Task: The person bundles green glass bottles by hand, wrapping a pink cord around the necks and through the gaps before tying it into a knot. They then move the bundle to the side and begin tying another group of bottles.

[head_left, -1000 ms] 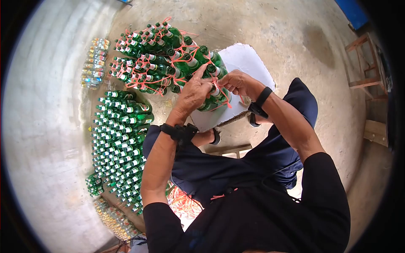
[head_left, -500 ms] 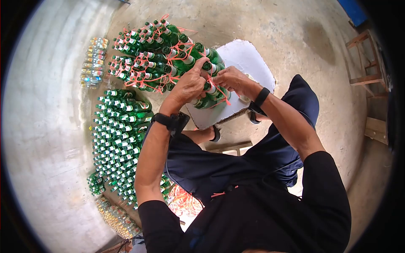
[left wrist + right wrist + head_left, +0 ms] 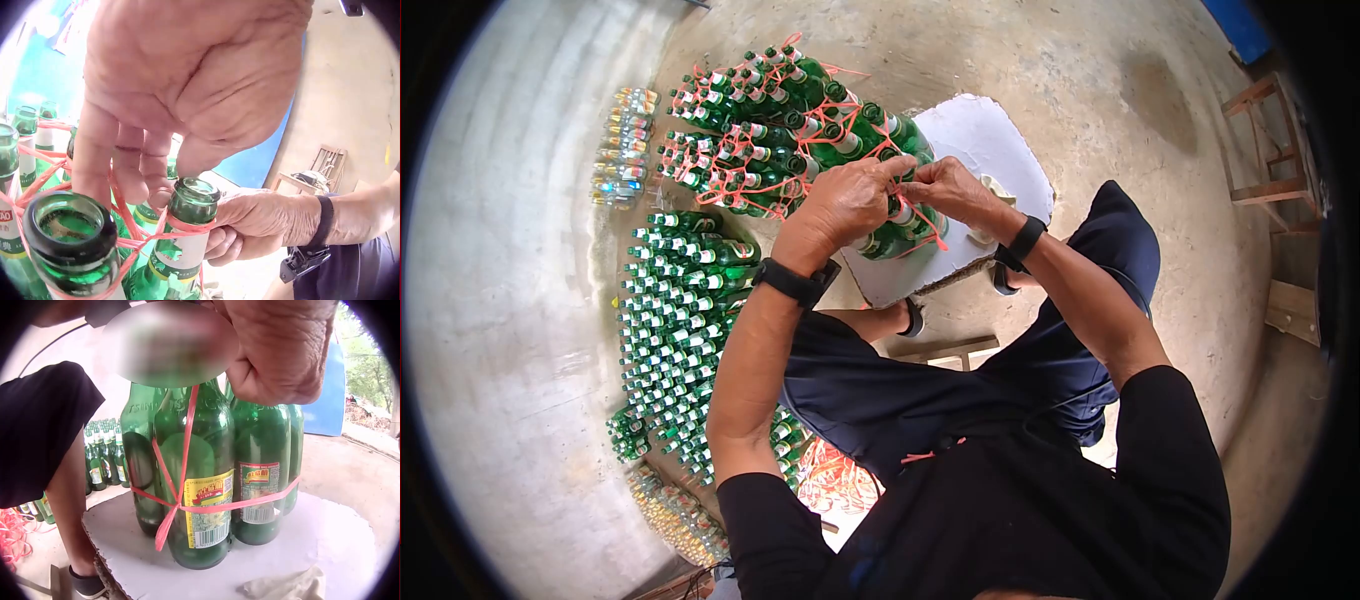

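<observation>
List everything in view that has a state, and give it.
Bottles on white board: upright, bound; visible mouths uncapped
Pink string: banding them, knotted one side
Loose string heap: tangled
Floor bottle rows: upright
Left hand: over bottle necks
Right hand: fingers curled, beside necks

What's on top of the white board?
Green bottles tied with pink twine stand on the white board, near a crumpled pale item; the surface under the bottles is covered.

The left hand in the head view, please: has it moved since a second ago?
Yes: the left hand has shifted at its wrist, up and left in the picture, against the wooden frame at right.
</observation>
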